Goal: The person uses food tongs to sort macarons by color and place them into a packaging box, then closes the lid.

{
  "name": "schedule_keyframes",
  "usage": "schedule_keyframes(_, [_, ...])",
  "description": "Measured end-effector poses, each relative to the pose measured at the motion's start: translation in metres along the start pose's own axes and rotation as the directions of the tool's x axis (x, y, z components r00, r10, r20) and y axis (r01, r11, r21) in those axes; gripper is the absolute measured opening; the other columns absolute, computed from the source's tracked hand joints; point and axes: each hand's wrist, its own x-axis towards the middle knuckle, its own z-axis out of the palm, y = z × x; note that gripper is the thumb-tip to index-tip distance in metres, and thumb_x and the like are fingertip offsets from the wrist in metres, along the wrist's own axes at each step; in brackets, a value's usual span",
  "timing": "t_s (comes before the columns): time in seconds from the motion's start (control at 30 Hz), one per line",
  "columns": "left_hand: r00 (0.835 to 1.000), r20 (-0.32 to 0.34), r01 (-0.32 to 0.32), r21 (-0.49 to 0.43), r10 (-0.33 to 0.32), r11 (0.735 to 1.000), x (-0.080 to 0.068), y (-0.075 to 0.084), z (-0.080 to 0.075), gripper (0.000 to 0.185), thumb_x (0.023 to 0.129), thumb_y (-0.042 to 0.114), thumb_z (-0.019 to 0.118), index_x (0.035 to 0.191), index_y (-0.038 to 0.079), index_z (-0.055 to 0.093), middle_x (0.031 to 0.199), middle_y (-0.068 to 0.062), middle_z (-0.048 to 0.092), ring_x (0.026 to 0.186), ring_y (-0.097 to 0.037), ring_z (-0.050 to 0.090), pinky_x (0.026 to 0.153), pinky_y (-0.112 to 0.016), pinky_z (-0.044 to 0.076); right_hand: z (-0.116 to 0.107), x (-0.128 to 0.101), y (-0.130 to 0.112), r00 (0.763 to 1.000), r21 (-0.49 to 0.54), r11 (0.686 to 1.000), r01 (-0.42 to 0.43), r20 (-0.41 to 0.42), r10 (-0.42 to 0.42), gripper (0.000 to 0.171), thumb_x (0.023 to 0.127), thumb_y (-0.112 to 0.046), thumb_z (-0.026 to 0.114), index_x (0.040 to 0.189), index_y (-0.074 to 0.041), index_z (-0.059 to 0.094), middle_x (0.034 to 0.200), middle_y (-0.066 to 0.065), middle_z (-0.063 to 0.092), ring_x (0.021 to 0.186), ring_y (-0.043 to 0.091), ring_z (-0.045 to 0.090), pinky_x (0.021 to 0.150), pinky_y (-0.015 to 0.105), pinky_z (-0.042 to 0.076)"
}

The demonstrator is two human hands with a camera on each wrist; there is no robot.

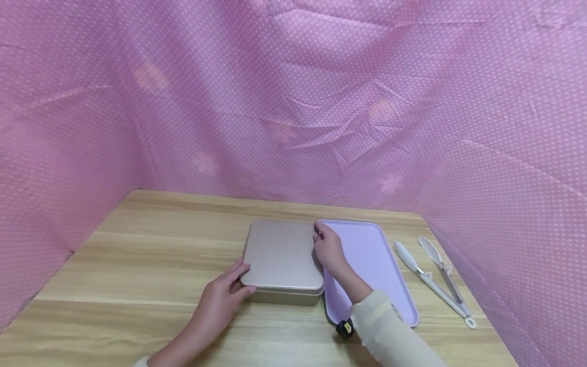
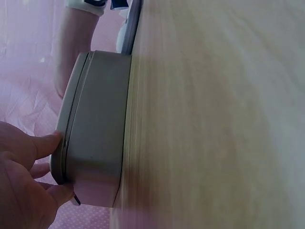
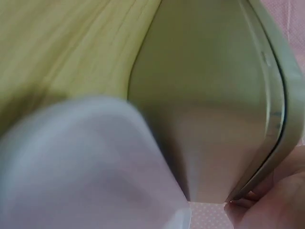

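Observation:
A square gold metal tin (image 1: 286, 297) stands on the wooden table with its flat lid (image 1: 284, 255) on top. A narrow dark seam runs between the lid and the tin (image 2: 100, 114) in both wrist views. My left hand (image 1: 219, 299) grips the lid's near left corner, thumb at the front edge and fingers at the left side. At the lid's far right edge, my right hand (image 1: 329, 248) holds the rim with bent fingers. What is inside the tin is hidden.
A lilac tray (image 1: 367, 255) lies right beside the tin, under my right forearm. Farther right are white-and-metal tongs (image 1: 440, 288), spread apart. Pink dotted cloth (image 1: 293, 102) hangs around the table's back and sides. A small black-and-yellow object (image 1: 345, 329) is at my right sleeve.

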Motion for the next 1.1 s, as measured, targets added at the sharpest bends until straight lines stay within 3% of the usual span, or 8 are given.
schedule_keyframes(0.17, [1.0, -0.002, -0.001, 0.015, 0.001, 1.0, 0.0, 0.0, 0.0, 0.059, 0.084, 0.024, 0.081, 0.139, 0.011, 0.062, 0.153, -0.014, 0.047, 0.141, -0.032, 0.045, 0.118, -0.045, 0.035, -0.002, -0.001, 0.001, 1.0, -0.05, 0.999, -0.012, 0.009, 0.013, 0.039, 0.101, -0.003, 0.054, 0.14, 0.005, 0.055, 0.143, 0.023, 0.056, 0.137, 0.038, 0.051, 0.116, 0.049, 0.041])
schedule_keyframes(0.4, [1.0, 0.004, 0.009, 0.001, -0.009, 1.0, 0.002, 0.0, 0.001, 0.059, 0.084, 0.021, 0.082, 0.138, 0.01, 0.062, 0.152, -0.014, 0.048, 0.137, -0.03, 0.05, 0.11, -0.035, 0.042, -0.004, -0.001, 0.007, 1.0, -0.022, 1.0, -0.006, 0.027, 0.007, 0.04, 0.102, -0.003, 0.054, 0.141, 0.006, 0.053, 0.143, 0.024, 0.055, 0.137, 0.039, 0.05, 0.116, 0.049, 0.041])
schedule_keyframes(0.7, [0.999, 0.02, 0.026, -0.045, -0.026, 0.999, 0.003, -0.001, 0.001, 0.061, 0.084, 0.02, 0.081, 0.14, 0.009, 0.059, 0.152, -0.013, 0.047, 0.132, -0.028, 0.054, 0.103, -0.032, 0.049, -0.003, -0.001, 0.011, 0.999, 0.013, 1.0, 0.009, 0.038, -0.01, 0.04, 0.101, -0.001, 0.053, 0.141, 0.007, 0.053, 0.145, 0.024, 0.053, 0.138, 0.039, 0.049, 0.115, 0.048, 0.042])
schedule_keyframes(0.93, [0.999, 0.028, 0.037, -0.091, -0.034, 0.995, 0.003, 0.0, 0.001, 0.064, 0.085, 0.018, 0.081, 0.143, 0.007, 0.057, 0.151, -0.016, 0.048, 0.127, -0.029, 0.06, 0.098, -0.029, 0.054, -0.003, 0.001, 0.011, 0.999, -0.037, 0.999, 0.01, 0.046, -0.008, 0.039, 0.1, -0.001, 0.055, 0.139, 0.005, 0.055, 0.141, 0.023, 0.058, 0.134, 0.038, 0.053, 0.113, 0.048, 0.045])
schedule_keyframes(1.0, [0.999, 0.036, 0.041, -0.076, -0.038, 0.996, 0.004, 0.002, 0.0, 0.066, 0.084, 0.02, 0.082, 0.143, 0.008, 0.056, 0.147, -0.018, 0.053, 0.12, -0.029, 0.066, 0.088, -0.024, 0.059, -0.004, 0.002, 0.01, 0.998, -0.071, 0.997, 0.018, 0.062, -0.014, 0.04, 0.101, 0.0, 0.054, 0.14, 0.006, 0.054, 0.14, 0.024, 0.058, 0.134, 0.039, 0.053, 0.113, 0.049, 0.045])
schedule_keyframes(1.1, [0.998, 0.042, 0.041, 0.025, -0.042, 0.999, 0.008, 0.006, -0.007, 0.065, 0.087, 0.031, 0.079, 0.145, 0.013, 0.056, 0.138, -0.019, 0.062, 0.087, -0.028, 0.074, 0.062, -0.026, 0.062, -0.006, 0.001, 0.007, 0.995, -0.125, 0.992, 0.033, 0.096, -0.021, 0.042, 0.102, -0.004, 0.052, 0.143, 0.008, 0.05, 0.143, 0.026, 0.055, 0.136, 0.04, 0.05, 0.115, 0.05, 0.042])
